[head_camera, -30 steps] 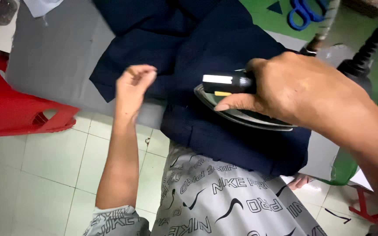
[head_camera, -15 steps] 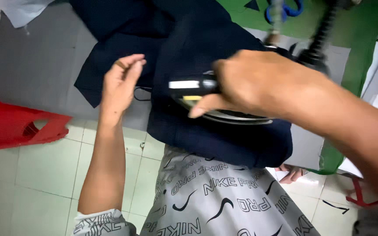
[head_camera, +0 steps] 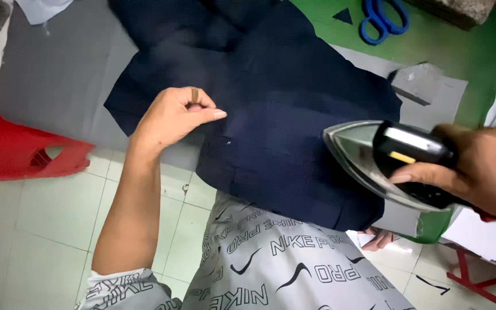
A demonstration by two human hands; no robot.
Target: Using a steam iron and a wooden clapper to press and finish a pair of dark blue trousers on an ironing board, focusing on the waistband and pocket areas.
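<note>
Fingers of the left hand [head_camera: 173, 117] pinch the navy cloth [head_camera: 271, 109]; the right hand [head_camera: 477, 169] grips the iron [head_camera: 374, 163].
Head view: the iron hovers at the cloth's right edge, and its sole could likely scorch cloth or burn the pinching fingertips. Blue scissors [head_camera: 383, 20] lie on the green surface [head_camera: 466, 51]; no packages or signs in view.

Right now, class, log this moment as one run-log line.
left hand: on navy fabric | right hand: gripping iron | iron: at fabric's right edge

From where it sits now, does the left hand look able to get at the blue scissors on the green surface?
Probably yes, with a long stretch. The left hand rests on the navy fabric, and the blue scissors lie beyond it with only flat cloth between. The iron is off to the right.
</note>
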